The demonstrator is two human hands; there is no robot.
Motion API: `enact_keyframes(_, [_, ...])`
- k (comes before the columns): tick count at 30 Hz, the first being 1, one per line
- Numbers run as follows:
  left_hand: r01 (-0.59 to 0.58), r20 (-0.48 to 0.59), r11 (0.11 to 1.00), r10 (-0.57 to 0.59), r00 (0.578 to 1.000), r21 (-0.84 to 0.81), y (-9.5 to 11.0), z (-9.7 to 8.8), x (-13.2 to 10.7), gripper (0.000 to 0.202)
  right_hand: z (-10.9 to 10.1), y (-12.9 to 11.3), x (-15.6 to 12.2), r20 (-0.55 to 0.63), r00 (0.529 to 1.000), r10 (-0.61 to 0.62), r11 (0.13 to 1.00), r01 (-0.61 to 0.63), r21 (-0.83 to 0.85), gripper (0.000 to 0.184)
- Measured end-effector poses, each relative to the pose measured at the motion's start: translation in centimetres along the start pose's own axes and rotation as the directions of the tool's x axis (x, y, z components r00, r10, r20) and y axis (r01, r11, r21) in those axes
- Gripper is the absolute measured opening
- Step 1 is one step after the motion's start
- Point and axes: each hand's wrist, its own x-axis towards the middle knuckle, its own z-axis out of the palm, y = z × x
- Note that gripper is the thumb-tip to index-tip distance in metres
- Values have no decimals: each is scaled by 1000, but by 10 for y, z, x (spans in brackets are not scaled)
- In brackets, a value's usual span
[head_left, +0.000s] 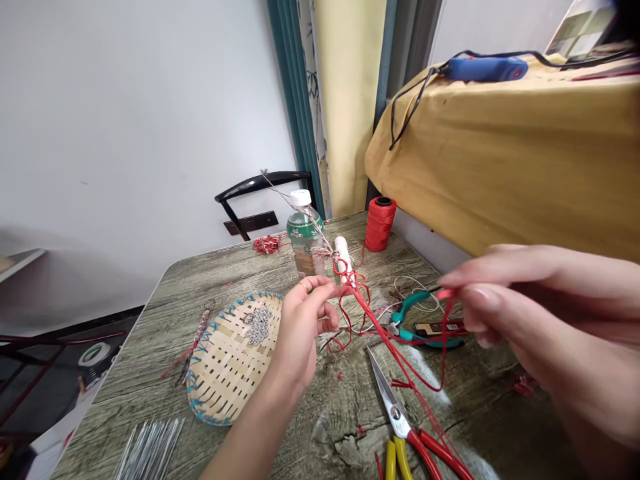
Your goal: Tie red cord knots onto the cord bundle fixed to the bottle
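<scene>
My left hand pinches the red cord close to where it meets a white roll standing on the table. Raised at the right, my right hand has thumb and forefinger pressed together on a red cord end, from which a loop hangs down. Several red strands run from the roll toward the table's near edge. Below them lie scissors with red handles, blades pointing away from me. Teal-handled pliers rest under the cord between my hands. Yellow handles of another tool show at the bottom.
A woven bamboo tray with small silver rings sits left of my left hand. Behind stand a plastic bottle and a red thread spool. Metal rods lie at the near left. A yellow cloth drapes at the right.
</scene>
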Motion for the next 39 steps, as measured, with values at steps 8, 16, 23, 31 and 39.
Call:
enact_keyframes(8, [64,20,993,-66,998,100,5,6,5,27,17,15,11,82,996,23,1000,-24,17,4])
enact_keyframes(16, [50,30,996,-52,998,72,9,0,8,23,25,24,16,103,994,48,999,-48,0,2])
enact_keyframes(23, [60,-1,997,-60,998,53,8,-6,12,20,26,27,16,173,984,29,999,-33,21,3])
enact_keyframes(31, [-51,-70,989,61,996,138,6,-6,16,13,26,33,15,141,989,45,999,-44,-4,7])
enact_keyframes(39, [-139,-99,900,197,975,414,-2,-8,16,5,31,37,17,215,973,85,996,-85,-11,4])
